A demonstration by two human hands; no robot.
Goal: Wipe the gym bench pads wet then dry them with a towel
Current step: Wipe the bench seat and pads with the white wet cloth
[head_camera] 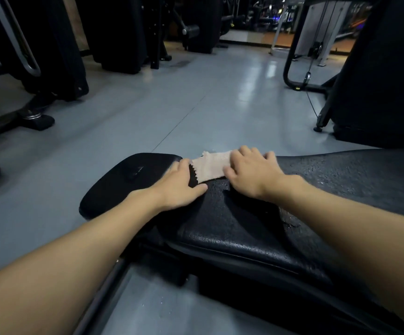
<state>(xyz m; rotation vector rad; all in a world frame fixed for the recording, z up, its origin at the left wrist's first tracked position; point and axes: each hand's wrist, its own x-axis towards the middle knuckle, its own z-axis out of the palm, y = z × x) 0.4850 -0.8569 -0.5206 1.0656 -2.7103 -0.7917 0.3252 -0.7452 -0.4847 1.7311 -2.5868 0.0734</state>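
A long black bench pad [341, 180] runs across the lower right, its textured surface dotted with water droplets. A smaller black pad [123, 182] adjoins it on the left. A small beige cloth [210, 168] with a zigzag edge lies flat on the long pad near the gap between the two. My right hand [251, 172] presses on the cloth's right part with straight, spread fingers. My left hand [181, 187] lies flat on the pad at the cloth's left edge, its fingertips hidden over the far side.
Grey glossy floor [196, 105] stretches ahead. Black gym machines [58, 56] stand at the left and back. A cable machine frame [300, 76] and a large black pad [384, 76] stand at the right. The bench's metal frame [104, 293] runs below the pads.
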